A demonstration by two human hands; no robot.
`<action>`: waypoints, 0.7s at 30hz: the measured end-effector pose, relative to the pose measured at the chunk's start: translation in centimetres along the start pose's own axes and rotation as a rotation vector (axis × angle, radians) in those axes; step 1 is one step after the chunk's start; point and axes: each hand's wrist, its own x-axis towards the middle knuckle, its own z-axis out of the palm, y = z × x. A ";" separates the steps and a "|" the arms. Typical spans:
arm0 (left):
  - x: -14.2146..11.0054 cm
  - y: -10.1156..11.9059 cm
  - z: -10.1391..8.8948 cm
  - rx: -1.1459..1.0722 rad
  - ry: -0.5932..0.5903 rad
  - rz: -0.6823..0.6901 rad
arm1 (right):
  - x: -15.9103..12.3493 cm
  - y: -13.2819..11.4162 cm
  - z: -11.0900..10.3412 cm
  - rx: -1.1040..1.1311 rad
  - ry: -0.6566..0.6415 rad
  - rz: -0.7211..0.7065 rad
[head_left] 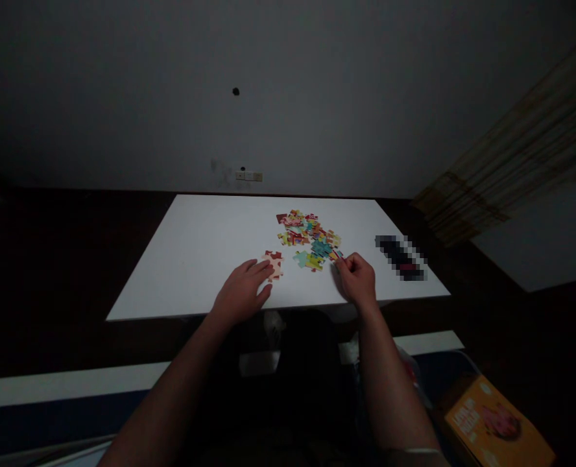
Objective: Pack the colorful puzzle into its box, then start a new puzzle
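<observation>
My left hand (244,288) lies with its fingers stretched out over a few joined puzzle pieces (274,264), pink with dark red patches, on the white table (195,259). Its fingertips touch their left side. My right hand (357,277) pinches a puzzle piece (338,257) between thumb and forefinger; the hand covers much of that piece. Just left of the right hand lie teal puzzle pieces (321,249) and yellow-green puzzle pieces (314,261). Beyond both hands spreads a loose heap of multicoloured puzzle pieces (300,224), some overlapping.
A blurred-out dark object (401,258) lies at the table's right side. Low at the right is an orange puzzle box (497,421) beside a dark blue seat. Behind the table stands a grey wall (317,130) with sockets (248,176), and a curtain (487,188) hangs at right.
</observation>
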 end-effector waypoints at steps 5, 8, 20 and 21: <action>0.0 0.1 0.0 -0.007 0.023 -0.009 | -0.1 0.0 -0.2 -0.018 -0.007 -0.014; 0.1 0.1 0.0 -0.007 0.017 -0.015 | -0.1 -0.5 -0.1 -0.066 -0.005 -0.028; -0.6 0.7 -1.0 -0.017 0.071 -0.021 | 5.3 -6.4 8.2 -0.350 -0.436 -0.542; -0.7 0.8 -1.0 -0.016 0.074 -0.025 | 5.8 -6.8 9.0 -0.355 -0.464 -0.542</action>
